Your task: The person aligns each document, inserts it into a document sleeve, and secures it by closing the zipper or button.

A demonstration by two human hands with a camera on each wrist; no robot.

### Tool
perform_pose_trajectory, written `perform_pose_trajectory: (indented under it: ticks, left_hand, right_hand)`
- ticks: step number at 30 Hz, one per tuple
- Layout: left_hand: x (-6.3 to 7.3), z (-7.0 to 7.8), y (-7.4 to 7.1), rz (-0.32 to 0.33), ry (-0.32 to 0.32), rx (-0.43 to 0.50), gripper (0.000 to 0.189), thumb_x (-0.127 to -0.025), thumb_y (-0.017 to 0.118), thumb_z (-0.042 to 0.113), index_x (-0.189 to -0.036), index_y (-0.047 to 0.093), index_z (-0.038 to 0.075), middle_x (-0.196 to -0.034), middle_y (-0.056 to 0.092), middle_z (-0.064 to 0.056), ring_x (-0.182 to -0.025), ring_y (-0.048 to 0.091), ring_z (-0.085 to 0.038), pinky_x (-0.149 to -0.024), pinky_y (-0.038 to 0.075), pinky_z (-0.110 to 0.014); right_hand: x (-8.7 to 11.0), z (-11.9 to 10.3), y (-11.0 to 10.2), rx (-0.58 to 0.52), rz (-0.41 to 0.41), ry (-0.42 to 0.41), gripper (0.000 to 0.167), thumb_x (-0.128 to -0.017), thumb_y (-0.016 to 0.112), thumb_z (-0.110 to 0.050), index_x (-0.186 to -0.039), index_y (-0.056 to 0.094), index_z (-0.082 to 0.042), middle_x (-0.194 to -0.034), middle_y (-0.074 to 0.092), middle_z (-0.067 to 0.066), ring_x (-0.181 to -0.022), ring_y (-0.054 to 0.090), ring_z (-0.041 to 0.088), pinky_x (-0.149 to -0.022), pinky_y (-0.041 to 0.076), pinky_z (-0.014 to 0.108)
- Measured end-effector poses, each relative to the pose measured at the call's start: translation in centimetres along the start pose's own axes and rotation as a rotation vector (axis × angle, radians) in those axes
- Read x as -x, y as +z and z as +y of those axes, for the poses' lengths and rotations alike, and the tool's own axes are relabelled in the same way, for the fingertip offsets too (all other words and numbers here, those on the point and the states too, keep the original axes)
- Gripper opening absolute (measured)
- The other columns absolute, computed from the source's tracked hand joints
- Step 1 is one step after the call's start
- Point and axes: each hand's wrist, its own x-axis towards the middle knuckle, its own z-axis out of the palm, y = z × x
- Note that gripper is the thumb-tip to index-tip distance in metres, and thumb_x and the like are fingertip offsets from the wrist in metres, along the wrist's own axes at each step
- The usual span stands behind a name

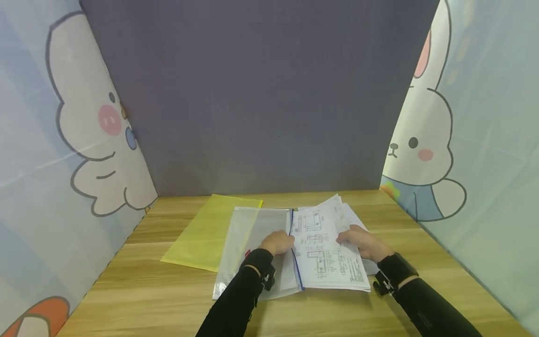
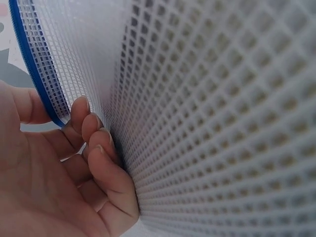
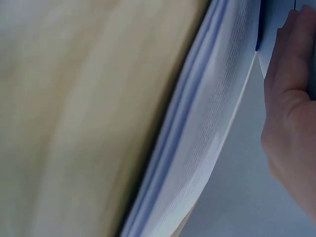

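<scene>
Your left hand (image 1: pixel 276 242) pinches the bag (image 1: pixel 249 234) at its mouth; your right hand (image 1: pixel 363 242) grips papers (image 1: pixel 316 255) there, over the worktop (image 1: pixel 139 299). Likely step: paper transfer, direction unclear; next move calls for a wide mouth.

1. A yellow sleeve (image 1: pixel 198 238) lies flat and slanted on the left part of the table, near its far edge.
2. The table (image 1: pixel 147 299) has a light wood-grain top.
3. A plain dark grey panel (image 1: pixel 265 98) stands upright behind the table.
4. Pale blue printed cloth (image 1: pixel 25 154) hangs on the left, showing a large white cartoon animal (image 1: pixel 84 61) and, low in the corner, an orange-and-white shape (image 1: pixel 54 309).
5. Pale printed cloth on the right (image 1: pixel 501 187) bears a white cartoon rabbit (image 1: pixel 425 121) with a pink cheek and blue clothing.
</scene>
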Motion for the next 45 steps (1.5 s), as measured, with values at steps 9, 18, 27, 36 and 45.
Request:
perform_pose_trajectory:
  ticks: [9, 18, 27, 36, 45]
  left_hand:
    - [0.2, 0.1, 0.0, 0.0, -0.01, 0.005, 0.043, -0.099, 0.044, 0.028, -0.113, 0.065, -0.006, -0.081, 0.054, -0.012, -0.07, 0.048, -0.023, -0.061, 0.035, -0.035]
    - [-0.1, -0.1, 0.1, -0.001, 0.002, 0.015, 0.038, -0.098, 0.044, 0.028, -0.104, 0.065, -0.003, -0.079, 0.053, -0.011, -0.069, 0.048, -0.024, -0.06, 0.034, -0.035]
    - [-0.2, -0.1, -0.2, -0.015, -0.003, 0.027, 0.042, -0.099, 0.044, 0.029, -0.115, 0.064, -0.005, -0.088, 0.056, -0.011, -0.079, 0.053, -0.025, -0.07, 0.042, -0.037]
    - [0.1, 0.1, -0.4, -0.019, -0.009, 0.03, 0.044, -0.1, 0.044, 0.029, -0.12, 0.063, -0.006, -0.091, 0.058, -0.011, -0.082, 0.055, -0.026, -0.075, 0.047, -0.041]
    - [0.4, 0.1, 0.0, 0.032, -0.016, -0.011, 0.03, -0.098, 0.045, 0.028, -0.087, 0.06, 0.005, -0.071, 0.054, -0.008, -0.068, 0.055, -0.024, -0.062, 0.041, -0.035]
  right_hand:
    - [-1.0, -0.1, 0.8, 0.035, 0.015, -0.002, 0.049, -0.091, 0.054, 0.001, -0.137, 0.043, 0.012, -0.109, 0.069, 0.021, -0.094, 0.073, 0.036, -0.08, 0.061, 0.048]
    - [-1.8, -0.4, 1.6, 0.059, 0.01, 0.016, 0.049, -0.09, 0.055, -0.001, -0.136, 0.046, 0.012, -0.107, 0.07, 0.022, -0.091, 0.073, 0.035, -0.077, 0.061, 0.046]
    - [-2.5, -0.6, 2.2, 0.064, -0.014, 0.022, 0.051, -0.088, 0.055, 0.0, -0.138, 0.047, 0.01, -0.108, 0.07, 0.022, -0.092, 0.074, 0.037, -0.077, 0.061, 0.047]
    - [-3.2, -0.7, 2.5, 0.072, -0.012, 0.041, 0.051, -0.089, 0.054, -0.001, -0.138, 0.047, 0.009, -0.105, 0.071, 0.022, -0.09, 0.074, 0.036, -0.076, 0.061, 0.048]
    - [-2.1, -1.0, 0.8, 0.135, 0.004, 0.066, 0.032, -0.095, 0.058, -0.003, -0.122, 0.059, 0.013, -0.1, 0.073, 0.017, -0.088, 0.074, 0.03, -0.075, 0.062, 0.04]
